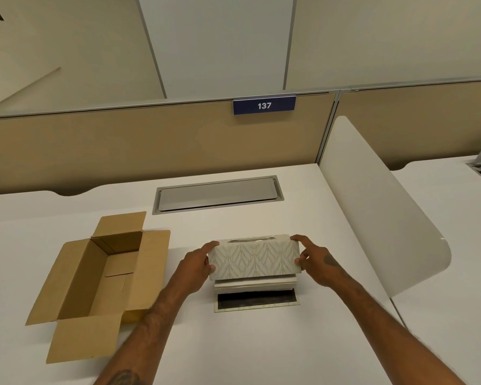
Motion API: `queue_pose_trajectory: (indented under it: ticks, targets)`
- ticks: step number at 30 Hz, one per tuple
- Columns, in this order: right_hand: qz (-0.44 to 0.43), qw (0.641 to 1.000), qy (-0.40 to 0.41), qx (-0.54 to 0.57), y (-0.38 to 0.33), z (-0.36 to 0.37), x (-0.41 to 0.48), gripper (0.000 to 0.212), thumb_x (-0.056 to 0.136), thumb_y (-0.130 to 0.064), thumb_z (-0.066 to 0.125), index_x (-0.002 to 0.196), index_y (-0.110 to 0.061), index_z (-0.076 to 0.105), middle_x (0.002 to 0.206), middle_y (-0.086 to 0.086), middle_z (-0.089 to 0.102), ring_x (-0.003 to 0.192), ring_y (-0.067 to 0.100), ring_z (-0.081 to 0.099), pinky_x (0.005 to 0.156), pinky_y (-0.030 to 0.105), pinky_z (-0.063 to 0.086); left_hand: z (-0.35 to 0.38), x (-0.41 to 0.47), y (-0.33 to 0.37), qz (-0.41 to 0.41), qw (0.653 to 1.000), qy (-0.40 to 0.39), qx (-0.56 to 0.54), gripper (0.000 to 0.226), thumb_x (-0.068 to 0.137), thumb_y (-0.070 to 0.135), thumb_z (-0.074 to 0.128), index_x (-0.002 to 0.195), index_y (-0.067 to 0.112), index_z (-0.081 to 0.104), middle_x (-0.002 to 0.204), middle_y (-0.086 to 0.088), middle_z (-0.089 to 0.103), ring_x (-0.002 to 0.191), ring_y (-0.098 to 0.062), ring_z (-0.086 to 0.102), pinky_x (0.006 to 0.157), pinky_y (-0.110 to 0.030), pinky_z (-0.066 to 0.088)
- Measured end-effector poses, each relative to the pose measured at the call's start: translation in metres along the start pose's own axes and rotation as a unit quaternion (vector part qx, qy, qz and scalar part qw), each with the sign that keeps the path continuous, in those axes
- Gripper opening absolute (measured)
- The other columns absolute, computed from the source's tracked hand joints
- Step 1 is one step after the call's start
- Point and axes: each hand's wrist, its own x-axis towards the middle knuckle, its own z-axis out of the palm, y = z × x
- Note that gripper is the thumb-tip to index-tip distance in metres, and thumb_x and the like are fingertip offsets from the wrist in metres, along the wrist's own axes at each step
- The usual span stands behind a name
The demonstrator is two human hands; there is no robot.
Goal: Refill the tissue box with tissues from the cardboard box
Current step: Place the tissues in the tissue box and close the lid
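A pale tissue box cover (254,259) with a leaf pattern and a metal slot on top is held at both ends above the desk. My left hand (196,266) grips its left end and my right hand (314,262) grips its right end. Under the cover shows a white stack of tissues (254,284). In front of that lies the flat base (257,301) with a dark inner face. The open cardboard box (100,276) stands to the left with its flaps spread, and the part of its inside that I see holds nothing.
A grey cable hatch (217,194) is set into the white desk (261,343) behind the tissue box. A tan partition with a blue "137" sign (263,105) closes the back. A white curved divider (378,207) borders the right side.
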Motion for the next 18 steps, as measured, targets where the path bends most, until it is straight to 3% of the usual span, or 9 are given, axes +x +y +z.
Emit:
queue_pose_trajectory:
  ticks: [5,9,12,15,18]
  targets:
    - [-0.015,1.0,0.017,0.01,0.016,0.016,-0.016,0.048,0.096,-0.018,0.048,0.135,-0.044,0.04,0.078,-0.01,0.061,0.073,0.005,0.063,0.051,0.007,0.044,0.017,-0.018,-0.014,0.005,1.0,0.012,0.007,0.063,0.09,0.009,0.061,0.141,0.038,0.039,0.122,-0.001,0.06,0.104,-0.015,0.056,0.086,-0.031,0.052]
    - [-0.064,0.997,0.03,0.001,0.029,0.024,-0.033,0.055,0.098,-0.024,0.045,0.137,-0.059,0.032,0.089,-0.005,0.062,0.085,0.01,0.063,0.073,0.026,0.056,0.028,-0.034,-0.023,0.031,0.999,0.026,0.027,0.067,0.091,0.01,0.06,0.143,0.045,0.033,0.115,0.001,0.061,0.1,-0.013,0.058,0.084,-0.033,0.055]
    - [-0.075,0.996,0.042,-0.026,0.034,0.033,-0.043,0.055,0.099,-0.023,0.045,0.143,-0.052,0.031,0.096,-0.001,0.06,0.087,0.014,0.061,0.076,0.028,0.055,0.036,-0.045,-0.026,0.039,0.998,0.032,0.045,0.07,0.093,0.012,0.058,0.146,0.046,0.026,0.102,0.002,0.06,0.088,-0.012,0.059,0.077,-0.032,0.055]
    - [-0.074,0.994,0.061,-0.053,0.036,0.043,-0.054,0.058,0.099,-0.017,0.045,0.146,-0.047,0.03,0.088,-0.004,0.054,0.079,0.01,0.057,0.068,0.016,0.045,0.044,-0.058,-0.028,0.062,0.994,0.046,0.081,0.074,0.094,0.012,0.057,0.149,0.043,0.019,0.087,0.004,0.053,0.073,-0.01,0.053,0.067,-0.029,0.051]
    - [-0.092,0.991,0.07,-0.061,0.035,0.051,-0.069,0.054,0.102,-0.014,0.041,0.15,-0.036,0.028,0.091,0.002,0.055,0.078,0.015,0.057,0.069,0.022,0.049,0.054,-0.068,-0.031,0.068,0.991,0.057,0.096,0.073,0.095,0.014,0.054,0.15,0.039,0.012,0.089,0.002,0.055,0.073,-0.013,0.056,0.067,-0.032,0.053]
